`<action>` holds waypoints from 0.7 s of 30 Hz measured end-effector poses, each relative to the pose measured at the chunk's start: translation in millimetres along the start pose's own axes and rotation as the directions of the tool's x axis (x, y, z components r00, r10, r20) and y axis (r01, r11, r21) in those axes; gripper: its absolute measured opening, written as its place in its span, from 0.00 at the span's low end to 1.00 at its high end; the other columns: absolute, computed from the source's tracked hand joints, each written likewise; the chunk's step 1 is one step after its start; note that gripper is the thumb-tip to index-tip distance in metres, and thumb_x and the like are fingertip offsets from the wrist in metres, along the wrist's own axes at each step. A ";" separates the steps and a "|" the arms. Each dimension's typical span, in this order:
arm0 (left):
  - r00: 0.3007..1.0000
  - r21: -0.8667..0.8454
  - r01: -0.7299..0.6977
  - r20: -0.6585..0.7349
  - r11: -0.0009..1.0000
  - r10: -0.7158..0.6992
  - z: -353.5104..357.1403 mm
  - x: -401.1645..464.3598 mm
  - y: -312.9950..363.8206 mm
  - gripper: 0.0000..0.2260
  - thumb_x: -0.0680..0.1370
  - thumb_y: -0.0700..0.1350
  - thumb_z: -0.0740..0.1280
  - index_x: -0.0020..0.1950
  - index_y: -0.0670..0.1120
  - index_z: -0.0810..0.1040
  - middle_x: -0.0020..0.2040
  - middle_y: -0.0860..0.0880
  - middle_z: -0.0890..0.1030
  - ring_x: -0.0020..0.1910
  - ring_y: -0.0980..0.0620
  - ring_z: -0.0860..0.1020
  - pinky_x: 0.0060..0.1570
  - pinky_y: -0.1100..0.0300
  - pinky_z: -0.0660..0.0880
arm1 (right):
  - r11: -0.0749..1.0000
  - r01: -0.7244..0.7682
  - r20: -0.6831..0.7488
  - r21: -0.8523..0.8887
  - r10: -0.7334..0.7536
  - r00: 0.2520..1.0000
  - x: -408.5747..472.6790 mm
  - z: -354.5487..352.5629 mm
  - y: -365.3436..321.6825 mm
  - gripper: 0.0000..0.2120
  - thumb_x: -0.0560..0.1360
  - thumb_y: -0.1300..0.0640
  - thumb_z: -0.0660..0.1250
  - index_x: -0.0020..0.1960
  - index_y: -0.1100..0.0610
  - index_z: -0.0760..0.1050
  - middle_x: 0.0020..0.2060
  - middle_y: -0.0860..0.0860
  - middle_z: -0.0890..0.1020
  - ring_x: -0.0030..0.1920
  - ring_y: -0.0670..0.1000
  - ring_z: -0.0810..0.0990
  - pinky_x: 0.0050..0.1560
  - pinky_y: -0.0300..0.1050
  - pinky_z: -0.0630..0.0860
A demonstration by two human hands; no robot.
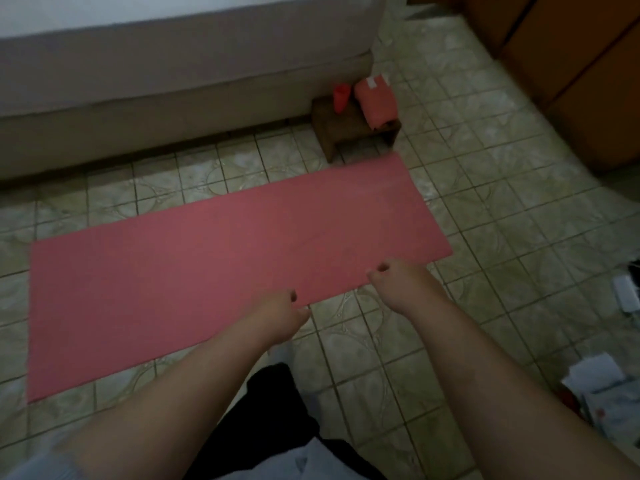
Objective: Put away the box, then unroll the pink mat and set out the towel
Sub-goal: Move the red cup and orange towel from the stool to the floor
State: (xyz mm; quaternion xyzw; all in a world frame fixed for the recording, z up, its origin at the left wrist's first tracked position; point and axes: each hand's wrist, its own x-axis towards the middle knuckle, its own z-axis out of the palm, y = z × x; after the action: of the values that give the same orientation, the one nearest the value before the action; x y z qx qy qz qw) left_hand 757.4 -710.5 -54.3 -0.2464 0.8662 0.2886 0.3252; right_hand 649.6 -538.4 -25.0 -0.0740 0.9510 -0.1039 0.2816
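Now the pink mat (221,268) lies flat and fully unrolled on the tiled floor (485,209), its long axis running from lower left to upper right. Both hands sit at its near long edge: the left hand (282,315) and the right hand (401,285), fingers curled in, each grip seemingly pinching the edge, arms stretched forward. The folded pink towel (375,98) rests on the small wooden stool (341,128) beyond the mat's far right end, nearer the right hand.
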 end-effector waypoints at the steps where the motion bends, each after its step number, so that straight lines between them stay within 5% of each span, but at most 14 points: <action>1: 1.000 -0.011 0.007 0.004 1.000 -0.007 -4.0 4.1 2.6 0.22 0.76 0.53 0.62 0.68 0.44 0.70 0.66 0.43 0.74 0.62 0.45 0.74 0.52 0.61 0.67 | 1.000 0.011 -0.004 -0.004 -0.011 1.000 8.2 -6.4 -3.2 0.21 0.76 0.43 0.58 0.61 0.55 0.76 0.58 0.56 0.80 0.57 0.58 0.77 0.55 0.49 0.74; 4: 1.000 -0.031 0.011 -0.014 0.999 -0.012 -25.2 28.1 15.6 0.19 0.77 0.52 0.62 0.63 0.43 0.73 0.63 0.42 0.76 0.59 0.45 0.75 0.50 0.60 0.68 | 0.999 0.035 -0.013 -0.002 -0.035 0.999 43.1 -25.3 -12.6 0.21 0.76 0.43 0.57 0.62 0.55 0.75 0.58 0.56 0.80 0.56 0.58 0.78 0.52 0.47 0.72; 10: 0.999 0.072 -0.046 -0.002 0.996 0.046 -98.3 100.3 68.5 0.23 0.77 0.53 0.62 0.70 0.43 0.68 0.68 0.42 0.72 0.65 0.44 0.71 0.59 0.59 0.68 | 0.997 -0.022 -0.003 0.070 0.022 1.000 107.3 -52.5 -18.1 0.22 0.76 0.43 0.58 0.61 0.55 0.75 0.59 0.55 0.80 0.57 0.57 0.78 0.53 0.47 0.72; 21: 0.986 0.177 -0.155 -0.040 0.972 0.164 -212.0 251.7 210.2 0.24 0.76 0.56 0.62 0.68 0.45 0.69 0.66 0.44 0.74 0.62 0.45 0.74 0.57 0.55 0.70 | 0.959 -0.210 0.075 0.188 0.199 0.977 215.0 -112.1 19.2 0.19 0.75 0.45 0.58 0.58 0.54 0.76 0.58 0.54 0.79 0.57 0.55 0.78 0.55 0.47 0.73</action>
State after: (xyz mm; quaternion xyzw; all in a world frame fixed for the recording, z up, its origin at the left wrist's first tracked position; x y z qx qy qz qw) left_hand 371.0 -761.0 -28.7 -0.1545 0.9134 0.2307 0.2976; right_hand 407.7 -545.2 -49.6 0.0500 0.9307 -0.1649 0.3227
